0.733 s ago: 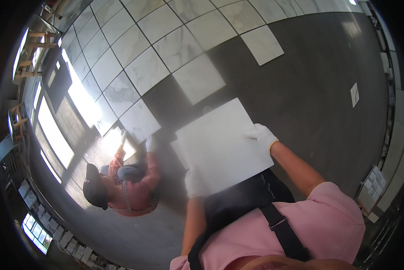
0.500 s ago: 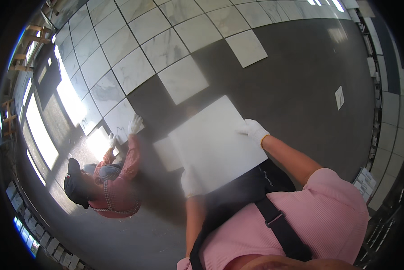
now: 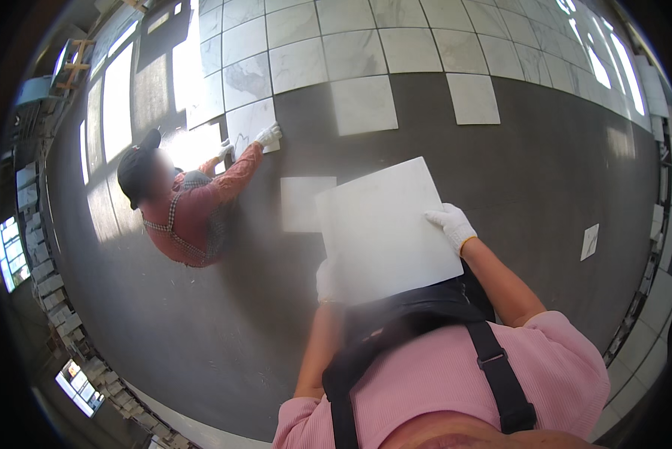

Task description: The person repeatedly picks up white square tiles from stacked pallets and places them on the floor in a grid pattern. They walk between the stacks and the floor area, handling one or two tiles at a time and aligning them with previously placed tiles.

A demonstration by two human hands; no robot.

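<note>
Both hands gloved white, gripping a large white tile held flat at waist height over the dark grey floor. Right hand clamps the tile's right edge, fingers on top. Left hand holds the lower-left corner, mostly hidden under the tile. A loose tile lies on the floor just past it. Co-worker kneels to the left, gloved hand pressed on a marble tile at the edge of the laid field.
</note>
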